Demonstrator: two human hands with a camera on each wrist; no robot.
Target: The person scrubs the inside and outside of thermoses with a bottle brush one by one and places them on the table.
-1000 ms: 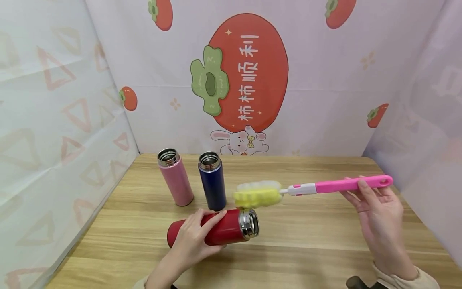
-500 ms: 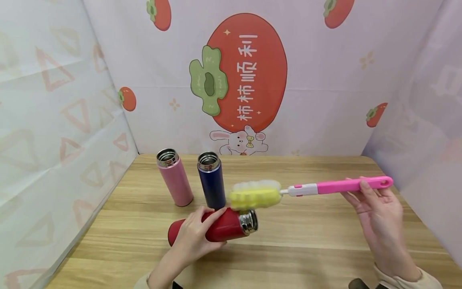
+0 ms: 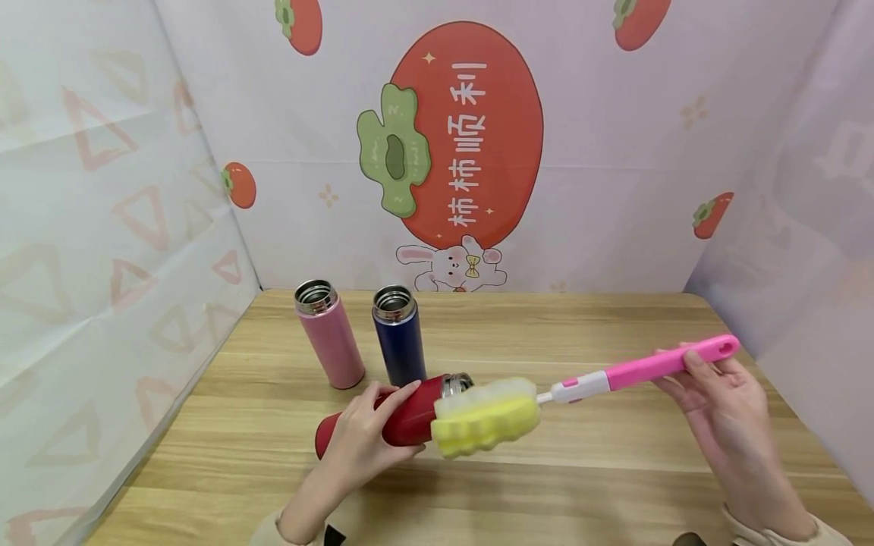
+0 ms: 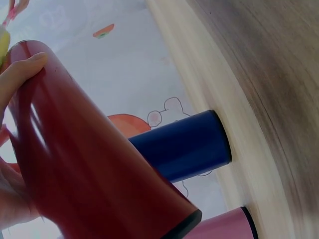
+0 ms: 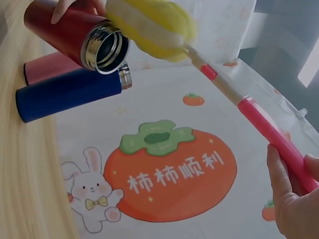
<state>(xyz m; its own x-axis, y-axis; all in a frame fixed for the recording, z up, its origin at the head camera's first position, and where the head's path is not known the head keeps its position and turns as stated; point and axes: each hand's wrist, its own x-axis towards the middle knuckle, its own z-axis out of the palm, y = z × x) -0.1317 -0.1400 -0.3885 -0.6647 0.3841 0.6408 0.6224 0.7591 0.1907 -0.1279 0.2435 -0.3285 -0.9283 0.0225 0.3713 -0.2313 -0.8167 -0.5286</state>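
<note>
My left hand point(image 3: 365, 432) grips a red thermos bottle point(image 3: 416, 413) that is tilted on its side, its steel mouth point(image 5: 105, 47) turned to the right. Pinched by the pink end of its handle, a bottle brush point(image 3: 642, 370) is in my right hand point(image 3: 724, 409). The brush's yellow and white sponge head point(image 3: 486, 421) overlaps the bottle's mouth end in the head view. From the right wrist view, the sponge lies outside the mouth, beside the rim. Whether sponge and bottle touch is unclear.
A pink bottle point(image 3: 332, 341) and a dark blue bottle point(image 3: 399, 337) stand without lids behind the red one, on the wooden table point(image 3: 580, 470). A printed cloth backdrop point(image 3: 614, 189) rises at the table's back edge, with similar cloth at both sides.
The brush head has come down and nearer to me, from above the bottle to in front of its mouth end. The red bottle's mouth has risen slightly and swung back.
</note>
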